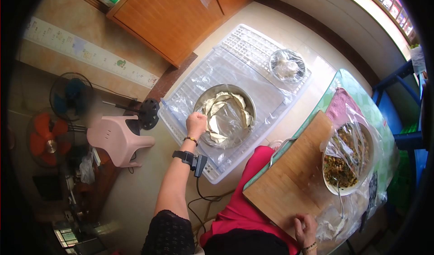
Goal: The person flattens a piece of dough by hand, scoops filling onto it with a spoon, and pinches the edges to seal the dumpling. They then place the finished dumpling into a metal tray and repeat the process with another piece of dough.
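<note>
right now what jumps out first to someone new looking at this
The left hand reaches down to a metal basin ringed with folded dumplings, on a white plastic rack on the floor. At right, a bowl of chopped filling under plastic wrap sits beside a wooden board, where the right hand rests.

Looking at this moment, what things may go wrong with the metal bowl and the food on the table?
1. The left hand reaches far down to the metal bowl on the white plastic crate; its loose plastic film may slip or tear.
2. The filling bowl sits near the table's edge, only partly under wrap, so it might be knocked.
3. The right hand rests by the cutting board, which overhangs the table and could tip.
</note>
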Tool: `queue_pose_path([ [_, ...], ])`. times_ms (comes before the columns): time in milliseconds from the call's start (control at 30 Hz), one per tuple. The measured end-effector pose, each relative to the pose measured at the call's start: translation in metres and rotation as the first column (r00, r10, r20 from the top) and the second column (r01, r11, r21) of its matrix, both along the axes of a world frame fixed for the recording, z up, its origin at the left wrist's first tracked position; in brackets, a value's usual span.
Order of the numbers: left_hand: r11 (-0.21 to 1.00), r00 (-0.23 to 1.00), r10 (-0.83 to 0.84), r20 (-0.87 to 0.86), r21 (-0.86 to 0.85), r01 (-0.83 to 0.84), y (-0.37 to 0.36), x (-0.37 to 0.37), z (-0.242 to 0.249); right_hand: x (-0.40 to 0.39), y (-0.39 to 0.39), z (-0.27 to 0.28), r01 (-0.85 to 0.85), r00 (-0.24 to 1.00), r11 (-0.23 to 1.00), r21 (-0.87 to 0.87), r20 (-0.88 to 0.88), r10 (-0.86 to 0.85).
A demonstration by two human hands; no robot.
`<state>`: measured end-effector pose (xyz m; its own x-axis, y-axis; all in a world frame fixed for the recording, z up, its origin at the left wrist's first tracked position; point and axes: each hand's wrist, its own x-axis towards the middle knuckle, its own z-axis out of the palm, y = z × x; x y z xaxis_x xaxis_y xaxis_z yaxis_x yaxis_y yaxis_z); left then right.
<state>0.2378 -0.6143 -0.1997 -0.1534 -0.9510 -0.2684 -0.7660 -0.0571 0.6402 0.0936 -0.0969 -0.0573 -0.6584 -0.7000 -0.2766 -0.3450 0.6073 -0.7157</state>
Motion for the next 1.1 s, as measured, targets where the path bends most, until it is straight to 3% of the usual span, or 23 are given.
queue_pose_path([
  [33,1.000,1.000,0.003,-0.003,0.001,-0.003,0.001,0.002,0.003,0.001,0.001,0.001,-0.001,1.000,1.000,0.001,-0.021,0.002],
  [100,0.994,0.971,0.100,-0.219,0.071,-0.086,0.008,0.004,0.021,0.002,0.003,0.001,0.002,1.000,1.000,-0.017,-0.016,-0.003],
  [300,0.993,0.895,0.053,-0.442,0.115,-0.002,0.069,0.011,0.074,0.011,0.013,0.005,-0.003,0.998,0.998,-0.055,-0.056,0.000],
  [433,0.928,0.834,-0.226,-0.503,0.149,0.342,0.139,0.014,0.087,0.019,0.024,0.010,-0.021,0.994,1.000,-0.020,-0.104,0.019],
  [467,0.920,0.823,-0.242,-0.514,0.147,0.362,0.156,0.017,0.088,0.022,0.027,0.009,-0.001,0.993,1.000,-0.017,-0.116,-0.001],
  [533,0.810,0.733,-0.482,-0.480,0.073,0.581,0.195,0.008,0.085,0.028,0.041,0.008,0.017,0.993,1.000,0.003,-0.117,-0.017],
  [667,0.577,0.478,-0.745,-0.465,-0.091,0.812,0.259,-0.019,0.104,0.032,0.071,0.017,0.024,0.982,0.999,0.024,-0.189,-0.019],
  [867,0.285,0.216,-0.885,-0.412,-0.114,0.952,0.328,-0.048,0.124,0.035,0.122,0.021,0.258,0.921,0.966,0.005,-0.304,-0.244],
  [900,0.273,0.204,-0.891,-0.406,-0.121,0.954,0.337,-0.050,0.123,0.033,0.126,0.023,0.269,0.917,0.963,-0.004,-0.306,-0.257],
  [1000,0.085,0.053,-0.928,-0.370,-0.072,0.994,0.359,-0.056,0.115,0.020,0.133,0.028,0.292,0.873,0.956,-0.012,-0.405,-0.272],
  [1033,0.081,0.048,-0.933,-0.358,-0.079,0.994,0.365,-0.057,0.110,0.012,0.134,0.024,0.295,0.870,0.955,-0.026,-0.407,-0.280],
  [1100,-0.019,-0.049,-0.956,-0.288,-0.105,0.994,0.374,-0.062,0.106,-0.010,0.136,0.010,0.297,0.838,0.954,0.036,-0.489,-0.242],
])
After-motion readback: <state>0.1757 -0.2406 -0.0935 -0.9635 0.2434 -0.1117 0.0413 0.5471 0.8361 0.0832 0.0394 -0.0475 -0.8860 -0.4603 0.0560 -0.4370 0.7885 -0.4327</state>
